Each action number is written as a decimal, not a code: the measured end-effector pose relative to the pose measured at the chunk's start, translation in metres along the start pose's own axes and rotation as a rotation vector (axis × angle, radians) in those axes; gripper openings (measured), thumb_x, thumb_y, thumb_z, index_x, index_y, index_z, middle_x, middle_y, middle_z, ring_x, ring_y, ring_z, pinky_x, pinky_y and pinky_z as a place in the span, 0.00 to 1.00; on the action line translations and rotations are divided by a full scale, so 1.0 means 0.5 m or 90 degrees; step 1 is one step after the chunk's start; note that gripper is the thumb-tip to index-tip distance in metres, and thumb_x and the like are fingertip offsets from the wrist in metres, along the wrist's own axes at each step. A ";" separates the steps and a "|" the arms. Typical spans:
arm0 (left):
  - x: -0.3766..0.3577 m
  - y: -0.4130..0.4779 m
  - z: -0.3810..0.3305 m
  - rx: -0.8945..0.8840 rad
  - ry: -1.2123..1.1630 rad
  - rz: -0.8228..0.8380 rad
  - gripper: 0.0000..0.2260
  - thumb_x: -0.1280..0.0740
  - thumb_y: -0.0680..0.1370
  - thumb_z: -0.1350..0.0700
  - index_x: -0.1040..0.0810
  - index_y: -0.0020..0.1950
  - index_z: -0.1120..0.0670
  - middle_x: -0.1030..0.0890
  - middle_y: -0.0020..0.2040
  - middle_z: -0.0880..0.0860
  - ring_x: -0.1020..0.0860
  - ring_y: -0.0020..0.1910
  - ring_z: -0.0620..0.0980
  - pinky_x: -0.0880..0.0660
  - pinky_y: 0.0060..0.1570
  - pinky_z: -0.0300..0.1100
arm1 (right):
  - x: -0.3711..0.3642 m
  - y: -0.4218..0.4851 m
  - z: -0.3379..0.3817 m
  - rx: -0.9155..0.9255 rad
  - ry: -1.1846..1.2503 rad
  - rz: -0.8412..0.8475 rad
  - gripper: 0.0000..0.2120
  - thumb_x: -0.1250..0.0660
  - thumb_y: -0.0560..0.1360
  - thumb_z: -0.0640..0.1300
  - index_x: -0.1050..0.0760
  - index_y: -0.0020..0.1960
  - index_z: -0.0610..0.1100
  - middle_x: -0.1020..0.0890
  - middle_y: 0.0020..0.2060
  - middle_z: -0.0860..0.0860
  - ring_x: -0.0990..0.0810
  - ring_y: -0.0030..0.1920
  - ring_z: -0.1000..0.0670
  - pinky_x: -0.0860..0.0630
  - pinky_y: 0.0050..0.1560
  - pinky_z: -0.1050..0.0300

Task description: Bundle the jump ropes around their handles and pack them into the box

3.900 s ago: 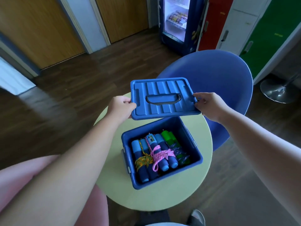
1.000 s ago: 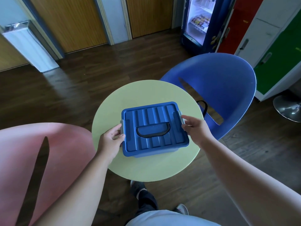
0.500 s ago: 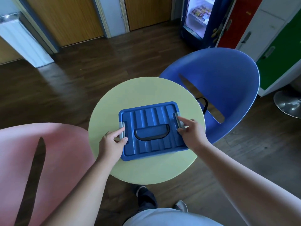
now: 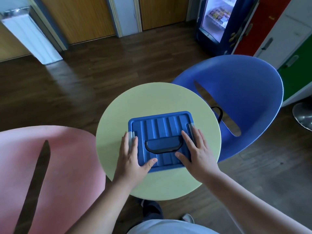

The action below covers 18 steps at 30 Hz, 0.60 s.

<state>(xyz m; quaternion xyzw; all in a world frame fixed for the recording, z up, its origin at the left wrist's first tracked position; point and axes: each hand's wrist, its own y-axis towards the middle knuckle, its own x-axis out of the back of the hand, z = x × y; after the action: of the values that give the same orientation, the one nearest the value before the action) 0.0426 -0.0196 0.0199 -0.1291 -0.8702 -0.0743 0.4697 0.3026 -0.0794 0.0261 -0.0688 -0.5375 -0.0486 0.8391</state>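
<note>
Round table [image 4: 152,98]: the far half of the top offers open passage. The lidded blue box [image 4: 162,125] blocks the near centre, its flanks covered by the flat left hand [image 4: 130,159] and right hand [image 4: 200,156]. A blue chair [image 4: 244,98] crowds the right edge and a pink chair [image 4: 67,157] the left edge.

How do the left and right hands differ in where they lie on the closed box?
The left hand lies over the left edge of the lid, fingers either side of the grey left latch; the right hand lies further onto the lid, fingers reaching the right latch. The left thumb rests near the lid's front edge; the right thumb lies by the black handle. Both are flat with straight fingers, gripping nothing.
</note>
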 end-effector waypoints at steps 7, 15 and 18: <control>0.009 0.052 0.019 -0.016 0.068 0.029 0.55 0.49 0.70 0.18 0.50 0.85 0.56 0.58 0.86 0.53 0.63 0.84 0.52 0.49 0.81 0.54 | 0.020 0.105 0.015 0.060 -0.044 0.061 0.37 0.54 0.77 0.73 0.46 0.82 0.59 0.61 0.83 0.53 0.60 0.83 0.48 0.51 0.82 0.50; 0.034 0.174 0.033 0.041 0.050 0.003 0.57 0.52 0.69 0.17 0.48 0.84 0.58 0.55 0.85 0.56 0.62 0.84 0.55 0.50 0.82 0.54 | 0.030 0.281 0.048 0.070 -0.041 0.104 0.33 0.44 0.79 0.70 0.45 0.81 0.63 0.60 0.83 0.59 0.58 0.83 0.51 0.45 0.81 0.49; 0.037 0.194 0.035 0.049 0.045 -0.002 0.57 0.52 0.69 0.17 0.49 0.85 0.57 0.57 0.85 0.55 0.64 0.83 0.53 0.52 0.82 0.53 | 0.031 0.306 0.049 0.070 -0.039 0.106 0.33 0.45 0.78 0.70 0.46 0.81 0.64 0.61 0.82 0.61 0.56 0.83 0.52 0.42 0.80 0.48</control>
<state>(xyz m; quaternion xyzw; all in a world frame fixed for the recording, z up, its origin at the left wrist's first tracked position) 0.0475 0.0802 0.0269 -0.1070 -0.8556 -0.0456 0.5044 0.3109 0.0756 0.0408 -0.0690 -0.5572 0.0532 0.8258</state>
